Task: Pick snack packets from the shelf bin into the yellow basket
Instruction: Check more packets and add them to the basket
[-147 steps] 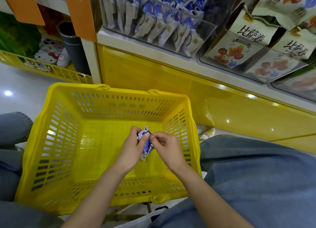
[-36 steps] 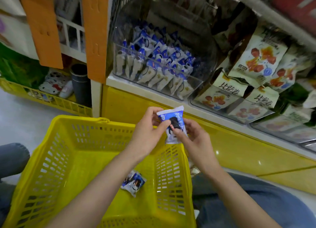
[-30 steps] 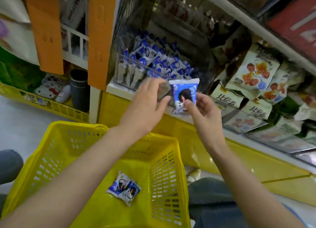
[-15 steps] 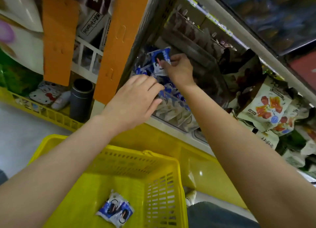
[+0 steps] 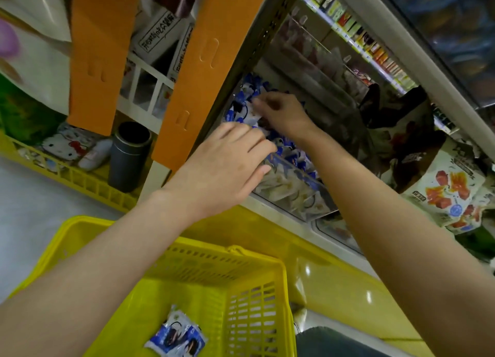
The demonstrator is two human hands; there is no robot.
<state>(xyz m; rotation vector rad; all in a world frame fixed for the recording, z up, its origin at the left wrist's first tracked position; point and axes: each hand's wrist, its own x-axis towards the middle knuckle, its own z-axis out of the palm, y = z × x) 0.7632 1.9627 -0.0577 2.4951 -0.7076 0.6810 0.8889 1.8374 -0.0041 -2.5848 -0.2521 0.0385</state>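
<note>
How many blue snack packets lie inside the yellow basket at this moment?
2. The packets lie side by side, touching, on the floor of the yellow basket near its right wall. The left forearm covers part of the floor, so more may be hidden.

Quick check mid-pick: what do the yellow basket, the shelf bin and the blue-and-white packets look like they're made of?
Yellow basket: moulded plastic, slightly glossy; slotted walls. Shelf bin: clear rigid plastic, probably acrylic; packets show through its front wall. Snack packets: thin printed film, shiny and crinkled, likely plastic or foil laminate.
</note>
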